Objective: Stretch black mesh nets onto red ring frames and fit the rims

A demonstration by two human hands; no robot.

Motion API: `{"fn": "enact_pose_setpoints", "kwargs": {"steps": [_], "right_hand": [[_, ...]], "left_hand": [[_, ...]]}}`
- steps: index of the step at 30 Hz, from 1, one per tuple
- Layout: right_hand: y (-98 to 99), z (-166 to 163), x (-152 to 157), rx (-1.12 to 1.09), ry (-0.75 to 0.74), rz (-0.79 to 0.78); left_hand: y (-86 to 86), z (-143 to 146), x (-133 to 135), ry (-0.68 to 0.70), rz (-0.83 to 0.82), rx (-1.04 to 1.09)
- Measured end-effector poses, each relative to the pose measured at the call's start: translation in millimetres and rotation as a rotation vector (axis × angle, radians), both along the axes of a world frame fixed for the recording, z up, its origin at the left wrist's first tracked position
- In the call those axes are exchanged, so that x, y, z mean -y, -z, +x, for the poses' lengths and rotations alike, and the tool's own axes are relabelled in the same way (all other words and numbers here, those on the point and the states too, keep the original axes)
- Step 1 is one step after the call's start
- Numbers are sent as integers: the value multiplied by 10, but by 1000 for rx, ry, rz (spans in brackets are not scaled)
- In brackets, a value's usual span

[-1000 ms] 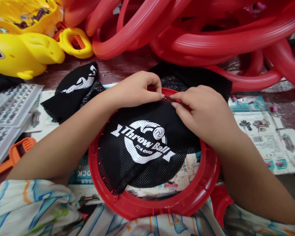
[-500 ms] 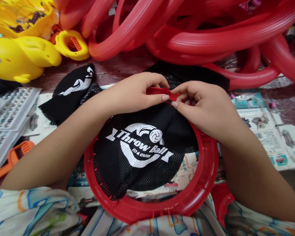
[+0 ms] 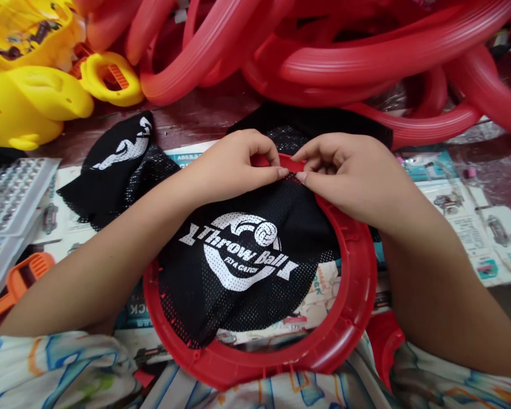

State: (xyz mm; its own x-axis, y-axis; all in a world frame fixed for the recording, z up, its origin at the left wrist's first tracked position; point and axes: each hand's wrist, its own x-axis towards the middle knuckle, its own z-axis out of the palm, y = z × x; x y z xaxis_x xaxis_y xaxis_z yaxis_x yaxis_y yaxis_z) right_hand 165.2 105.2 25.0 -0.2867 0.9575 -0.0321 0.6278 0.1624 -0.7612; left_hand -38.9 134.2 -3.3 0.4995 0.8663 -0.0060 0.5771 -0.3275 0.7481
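A red plastic ring (image 3: 352, 284) lies in front of me, its near edge against my clothing. Black mesh fabric (image 3: 187, 307) with a white "Throw Ball" print stretches over most of its opening; the lower right of the opening shows cardboard beneath. At the ring's far edge, my left hand (image 3: 238, 165) pinches the edge of the mesh between thumb and fingers. Close beside it, my right hand (image 3: 349, 179) pinches the same mesh edge, thumb tip on the cloth and index finger over the red rim. The fingertips are nearly touching.
Large red rings (image 3: 392, 62) are heaped at the back. Further black mesh pieces (image 3: 114, 165) lie left and behind the ring. Yellow duck-like toys (image 3: 34, 102), clear trays of small round parts (image 3: 12, 199) and an orange handle piece (image 3: 21, 278) are at left. Printed cardboard (image 3: 464, 227) covers the tabletop.
Both hands stay at the ring's far edge. The fabric edge there now lies lower against the rim, and the left fingers have curled slightly. The whole view has shifted a little.
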Motion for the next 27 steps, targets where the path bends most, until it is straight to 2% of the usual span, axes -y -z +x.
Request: {"fn": "enact_pose_setpoints", "kwargs": {"steps": [7,13,17,20,23,27], "right_hand": [[53,-13,-1,-74,37,-12],[50,0,4,-22,42,-7],[33,-15,32,40,25,61],[38,-31,41,86,17,108],[6,-30,67,85,28,119],[-170,4,180,127,103,143]], "left_hand": [[39,0,6,-49,26,29],[47,36,37,-96,81,-45],[42,47,42,-91,93,-57],[5,14,23,-66,48,-55],[-64,-62,-12,-13,-66,19],[-131,-194,-79,-65,-133,88]]}}
